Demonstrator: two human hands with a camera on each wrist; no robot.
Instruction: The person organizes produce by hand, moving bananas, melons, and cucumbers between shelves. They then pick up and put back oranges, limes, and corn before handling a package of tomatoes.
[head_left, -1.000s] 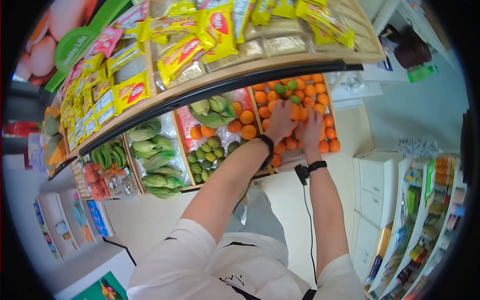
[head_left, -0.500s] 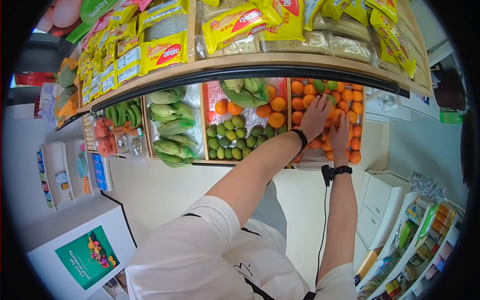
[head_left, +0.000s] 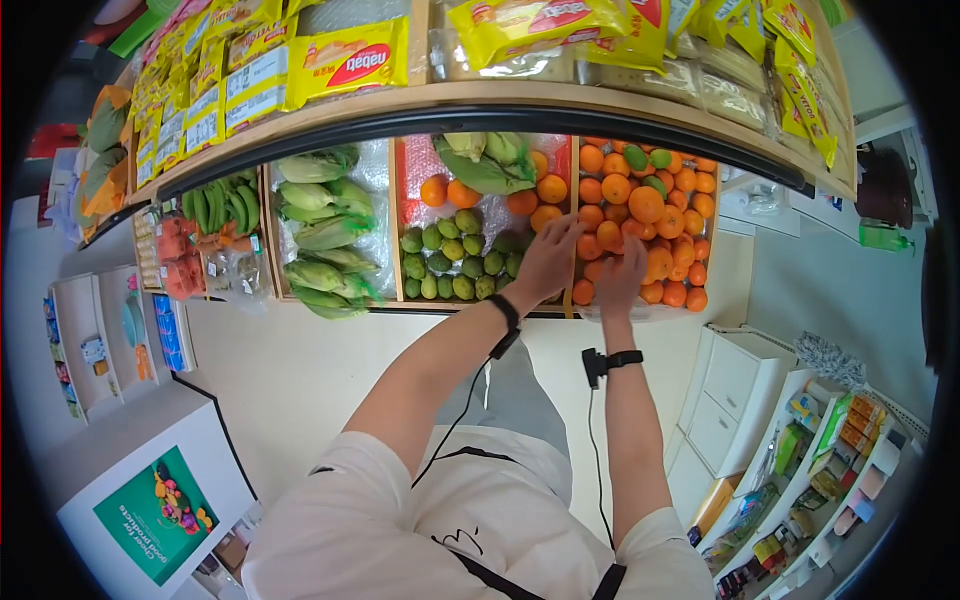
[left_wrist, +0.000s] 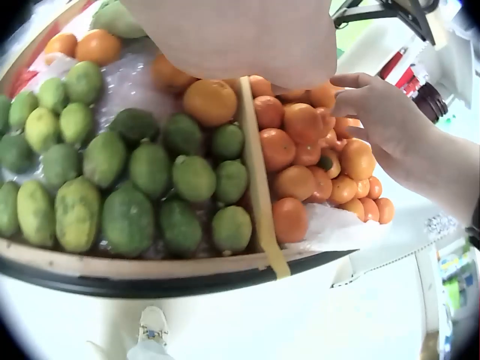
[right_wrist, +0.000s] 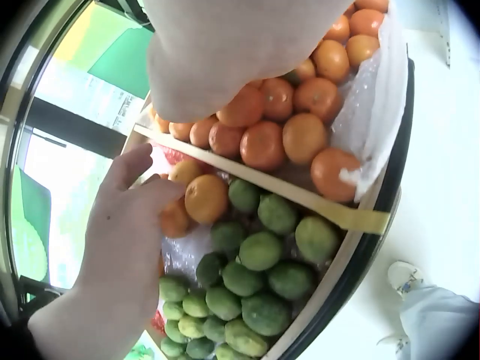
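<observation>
My left hand (head_left: 550, 264) reaches over the wooden divider (head_left: 575, 190) between the green fruits (head_left: 455, 250) and the oranges (head_left: 645, 205). Its fingers are lightly bent near the divider, beside a loose orange (right_wrist: 206, 199) in the green-fruit compartment; nothing shows in its grasp. Over the front of the orange compartment, my right hand (head_left: 621, 283) has its fingers spread and slightly bent. In the left wrist view, the right hand's fingertips (left_wrist: 352, 81) are close over the piled oranges. Three green fruits (head_left: 636, 157) lie among the oranges at the back.
Corn in husks (head_left: 325, 205) fills the compartment to the left, with bananas (head_left: 220, 208) beyond. Above the bins, a shelf with a black edge (head_left: 490, 118) carries yellow snack packs (head_left: 350, 62). A white drawer cabinet (head_left: 730, 385) stands at the right.
My left hand has moved left from above the oranges to the divider. The right hand has drawn back toward the compartment's front, leaving more of the oranges and green fruits visible.
</observation>
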